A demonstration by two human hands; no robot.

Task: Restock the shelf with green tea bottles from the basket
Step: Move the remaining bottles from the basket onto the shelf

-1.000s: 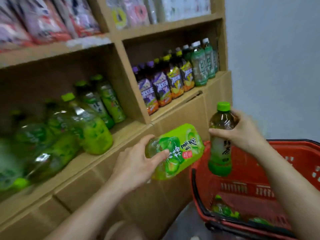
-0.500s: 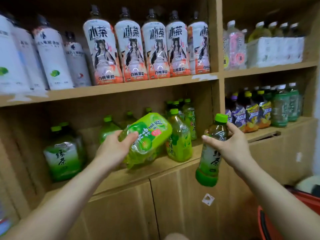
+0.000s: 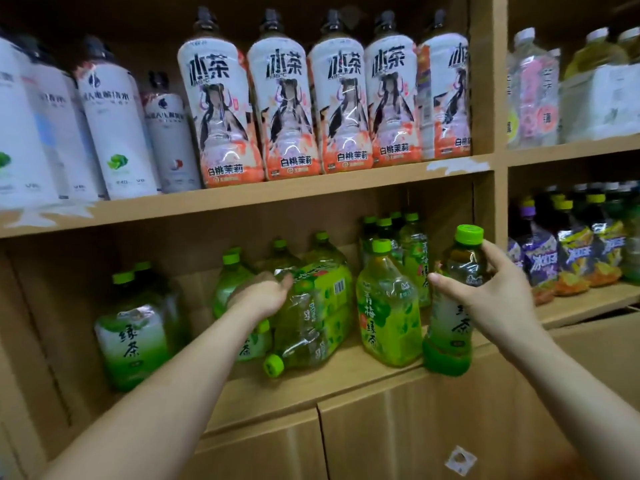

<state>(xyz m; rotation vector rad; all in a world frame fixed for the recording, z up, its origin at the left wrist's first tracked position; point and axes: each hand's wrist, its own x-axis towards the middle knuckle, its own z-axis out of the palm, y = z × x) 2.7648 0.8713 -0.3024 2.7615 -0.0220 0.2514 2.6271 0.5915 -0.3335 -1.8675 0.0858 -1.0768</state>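
Observation:
My left hand (image 3: 263,295) grips a large green plum tea bottle (image 3: 311,317) that is tipped over, its green cap pointing down toward the front of the lower shelf (image 3: 311,379). My right hand (image 3: 491,299) holds a slim green tea bottle (image 3: 450,327) upright by its neck, its base at the shelf's front edge. Between them stands another plum tea bottle (image 3: 386,306). Several green tea bottles stand behind, and a wider one (image 3: 133,334) stands to the left. The basket is out of view.
The upper shelf (image 3: 242,199) carries white peach tea bottles (image 3: 280,98) and white drink bottles (image 3: 110,123). A wooden divider (image 3: 491,188) separates the right bay, which holds purple and yellow drinks (image 3: 571,251). Cabinet doors (image 3: 381,441) lie below.
Both hands have moved forward to the lower shelf. The large bottle in my left hand has tipped further, cap down, in among the shelf bottles. The slim bottle now reaches the shelf's edge.

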